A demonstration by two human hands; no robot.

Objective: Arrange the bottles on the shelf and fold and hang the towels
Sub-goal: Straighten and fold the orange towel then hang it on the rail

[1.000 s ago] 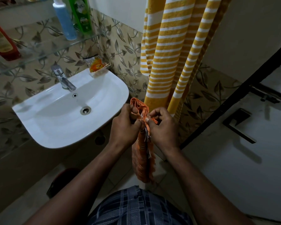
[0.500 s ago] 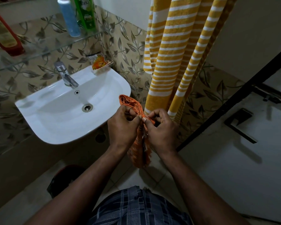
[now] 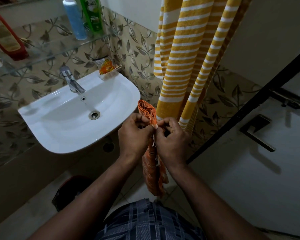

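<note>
The grip of the left hand [image 3: 135, 135] and of the right hand [image 3: 172, 138] is still pinching the orange towel [image 3: 152, 168] between them, fingers curled on its edge. Against half a second before, the folded top stands closer over the hands at 12 o'clock, and the tail hangs lower at 6 o'clock. The striped towel [image 3: 180, 58] hangs at 1 o'clock, the sink [image 3: 59, 135] at 9 o'clock.

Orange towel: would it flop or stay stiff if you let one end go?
Probably flops: the orange towel hangs limp and bunches in folds on top. Likely light, as the left hand and right hand hold it with just pinching fingers.
</note>
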